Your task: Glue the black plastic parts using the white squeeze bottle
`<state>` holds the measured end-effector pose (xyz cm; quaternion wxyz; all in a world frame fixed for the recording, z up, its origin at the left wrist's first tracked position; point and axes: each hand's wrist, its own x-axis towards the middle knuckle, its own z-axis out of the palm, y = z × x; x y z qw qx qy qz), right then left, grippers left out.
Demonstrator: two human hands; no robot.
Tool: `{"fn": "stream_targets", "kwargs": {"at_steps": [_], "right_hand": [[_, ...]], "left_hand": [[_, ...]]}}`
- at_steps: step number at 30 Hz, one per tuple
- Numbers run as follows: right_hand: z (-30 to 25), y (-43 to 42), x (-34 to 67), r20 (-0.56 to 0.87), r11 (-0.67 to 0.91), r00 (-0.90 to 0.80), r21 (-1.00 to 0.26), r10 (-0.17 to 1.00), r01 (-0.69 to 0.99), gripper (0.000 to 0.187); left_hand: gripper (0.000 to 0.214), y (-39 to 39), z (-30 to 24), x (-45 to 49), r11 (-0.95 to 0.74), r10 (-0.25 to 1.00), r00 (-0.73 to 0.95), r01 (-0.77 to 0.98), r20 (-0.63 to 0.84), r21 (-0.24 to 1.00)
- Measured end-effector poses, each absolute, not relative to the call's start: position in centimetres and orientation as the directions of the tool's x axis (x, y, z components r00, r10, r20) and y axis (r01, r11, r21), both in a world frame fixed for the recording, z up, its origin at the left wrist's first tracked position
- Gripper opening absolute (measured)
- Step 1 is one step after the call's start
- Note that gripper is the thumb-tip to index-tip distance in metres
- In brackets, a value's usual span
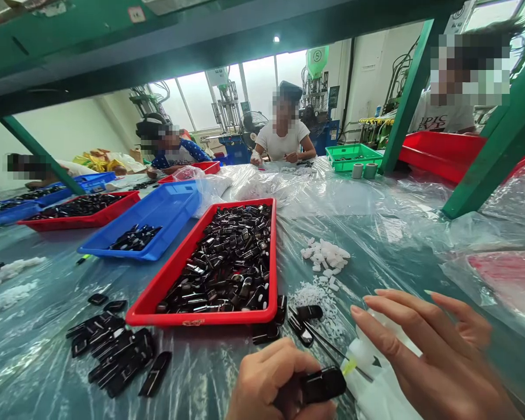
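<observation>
My left hand is closed around a small glossy black plastic part, whose rounded end sticks out past the thumb. To the right, my right hand hovers with its fingers spread, holding nothing visible. Under and beside it are a white object, partly hidden, and a bit of yellow-green. Thin dark prongs like tweezers lie between the hands. Loose black parts rest just beyond, beside fine white bits and a heap of larger white pieces.
A red tray full of black parts stands ahead, with a blue tray left of it. More black parts lie front left. Green posts and an overhead beam frame the plastic-covered table; co-workers sit opposite.
</observation>
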<state>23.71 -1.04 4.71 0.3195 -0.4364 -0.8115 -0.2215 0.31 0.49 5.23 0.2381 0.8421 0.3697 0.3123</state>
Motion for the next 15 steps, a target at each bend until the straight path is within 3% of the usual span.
{"fn": "stream_targets", "kwargs": {"at_steps": [6, 15], "right_hand": [[4.54, -1.0, 24.11, 0.702, 0.531, -0.46, 0.137, 0.544, 0.836, 0.038], [4.59, -1.01, 23.88, 0.709, 0.534, -0.444, 0.111, 0.548, 0.838, 0.037]], "left_hand": [[0.015, 0.46, 5.48, 0.32, -0.617, 0.77, 0.536, 0.488, 0.346, 0.617], [0.014, 0.49, 5.44, 0.38, -0.59, 0.788, 0.518, 0.478, 0.333, 0.651]]}}
